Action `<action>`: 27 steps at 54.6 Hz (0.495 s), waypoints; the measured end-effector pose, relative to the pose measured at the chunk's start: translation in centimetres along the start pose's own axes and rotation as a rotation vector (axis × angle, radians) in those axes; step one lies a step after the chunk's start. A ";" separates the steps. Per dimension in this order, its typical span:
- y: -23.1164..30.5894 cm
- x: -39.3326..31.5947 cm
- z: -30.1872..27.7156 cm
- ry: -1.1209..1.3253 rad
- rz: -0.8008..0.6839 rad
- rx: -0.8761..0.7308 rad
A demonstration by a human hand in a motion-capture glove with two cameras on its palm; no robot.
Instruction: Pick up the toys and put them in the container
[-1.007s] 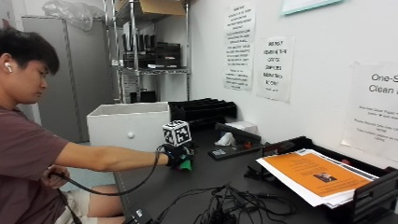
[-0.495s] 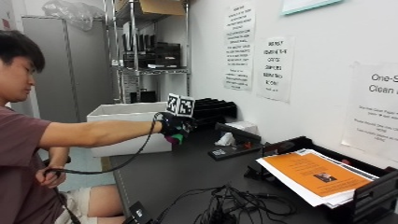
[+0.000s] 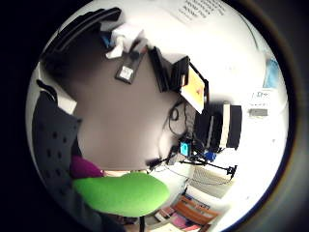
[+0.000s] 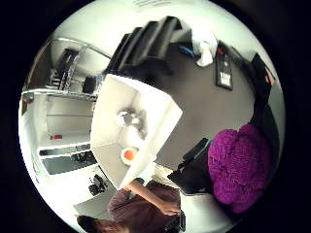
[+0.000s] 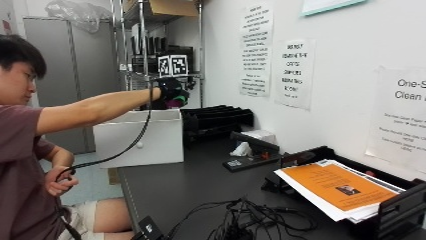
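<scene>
Fingers point(image 5: 174, 96) curled round purple toy point(image 4: 240, 167) and green toy point(image 3: 120, 193), held above white container point(image 5: 140, 142).
Risk: release off-centre; a toy could strike the rim and drop onto the bench point(image 5: 193, 185).

Outside view: from beside the table point(image 5: 200, 185), level, facing along it toward the wall. Palm views: high above, looking down; both share the table point(image 3: 125, 125) and wall edge; thumb side adds the bin point(image 4: 131, 121).
</scene>
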State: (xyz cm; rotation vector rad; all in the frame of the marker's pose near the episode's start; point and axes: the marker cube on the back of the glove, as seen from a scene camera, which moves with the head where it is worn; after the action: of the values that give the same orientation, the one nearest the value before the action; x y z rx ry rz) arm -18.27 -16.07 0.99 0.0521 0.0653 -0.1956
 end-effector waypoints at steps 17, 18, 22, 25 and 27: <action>-1.2 -11.6 -8.1 0.023 -0.159 0.124; -1.3 -12.3 -8.2 0.022 -0.168 0.127; -1.7 -14.6 -8.5 0.012 -0.201 0.137; -1.8 -15.8 -8.4 0.002 -0.223 0.141; -1.6 -16.3 -8.1 -0.012 -0.252 0.144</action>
State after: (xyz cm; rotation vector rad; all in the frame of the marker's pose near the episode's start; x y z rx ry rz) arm -35.02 -13.99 -6.06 0.1863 0.0458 -0.4525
